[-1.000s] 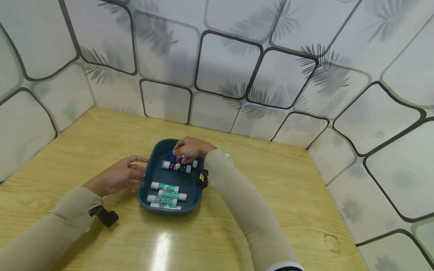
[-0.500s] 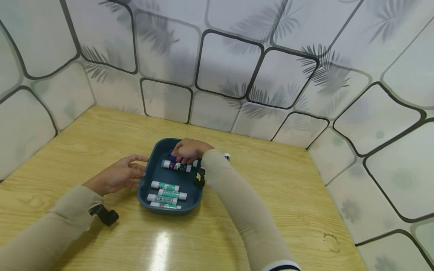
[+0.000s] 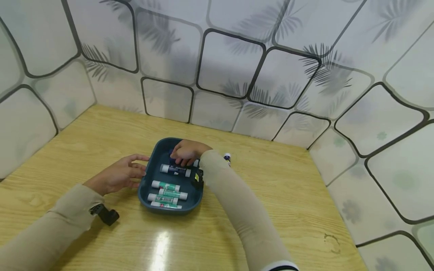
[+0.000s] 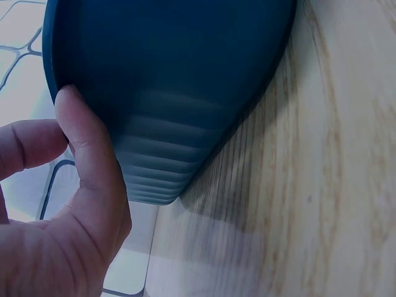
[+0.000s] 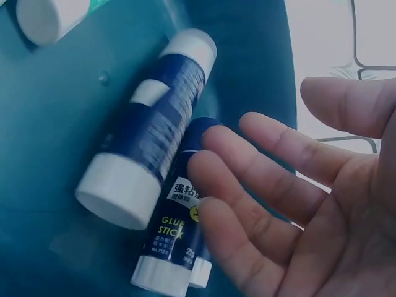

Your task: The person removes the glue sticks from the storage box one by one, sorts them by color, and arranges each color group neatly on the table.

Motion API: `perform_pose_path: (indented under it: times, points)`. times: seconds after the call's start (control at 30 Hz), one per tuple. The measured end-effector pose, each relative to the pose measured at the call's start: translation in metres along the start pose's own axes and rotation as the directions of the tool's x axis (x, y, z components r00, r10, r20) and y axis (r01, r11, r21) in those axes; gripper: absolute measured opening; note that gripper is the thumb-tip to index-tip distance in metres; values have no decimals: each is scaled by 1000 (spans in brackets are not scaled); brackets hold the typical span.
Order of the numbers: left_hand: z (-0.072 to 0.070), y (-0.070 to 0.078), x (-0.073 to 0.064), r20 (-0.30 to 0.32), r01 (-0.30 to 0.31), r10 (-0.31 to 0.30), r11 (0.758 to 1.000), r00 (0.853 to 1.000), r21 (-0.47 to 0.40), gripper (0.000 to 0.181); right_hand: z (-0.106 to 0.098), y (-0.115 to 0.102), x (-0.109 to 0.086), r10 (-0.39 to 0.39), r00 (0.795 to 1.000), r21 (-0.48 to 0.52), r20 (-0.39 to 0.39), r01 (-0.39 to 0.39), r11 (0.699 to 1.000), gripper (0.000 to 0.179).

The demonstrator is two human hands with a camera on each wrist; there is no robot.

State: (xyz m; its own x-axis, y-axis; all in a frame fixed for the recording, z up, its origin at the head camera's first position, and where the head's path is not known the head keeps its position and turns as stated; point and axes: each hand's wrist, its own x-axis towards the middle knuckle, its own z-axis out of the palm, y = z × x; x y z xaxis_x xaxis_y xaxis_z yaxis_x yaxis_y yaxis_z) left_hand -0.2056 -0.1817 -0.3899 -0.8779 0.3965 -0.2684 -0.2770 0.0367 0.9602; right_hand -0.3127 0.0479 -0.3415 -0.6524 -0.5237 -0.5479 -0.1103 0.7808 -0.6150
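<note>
A dark blue tray (image 3: pixel 142 203) holds several glue sticks. My right hand (image 3: pixel 188 150) reaches into its far end. In the right wrist view, loosely bent fingers (image 5: pixel 216 176) lie against a navy glue stick (image 5: pixel 167 229) with white lettering, with the thumb held away. Another navy glue stick (image 5: pixel 148 130) with white ends lies beside it, apart from the fingers. My left hand (image 3: pixel 118 175) is at the tray's left side, its fingers loosely spread. The left wrist view has a fingertip touching the tray's outer wall (image 4: pixel 167 124) near the rim.
Several green-and-white glue sticks (image 3: pixel 166 195) lie in the tray's near end. One navy glue stick (image 3: pixel 227 159) is on the wooden table (image 3: pixel 288 195), right of the tray and partly behind my right sleeve. Patterned walls (image 3: pixel 227 64) border the table.
The nearer navy glue stick has rolled slightly towards the near end, showing another side of its label. My right hand has shifted a little left, uncovering more of the glue stick on the table.
</note>
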Motion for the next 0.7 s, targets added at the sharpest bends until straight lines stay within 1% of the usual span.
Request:
perform_pose_path:
  times: [0.23, 0.53, 0.7]
  points:
    - [-1, 1, 1, -7, 7, -7, 1000, 1000, 13, 59, 2, -3, 1, 15, 999, -6, 31, -14, 1000, 29]
    - [0, 2, 0, -5, 5, -5, 1000, 1000, 14, 58, 9, -4, 4, 22, 993, -65, 120, -14, 998, 25]
    - [0, 1, 0, 4, 0, 0, 1000, 1000, 5, 58, 12, -2, 9, 37, 990, -71, 134, -28, 997, 27]
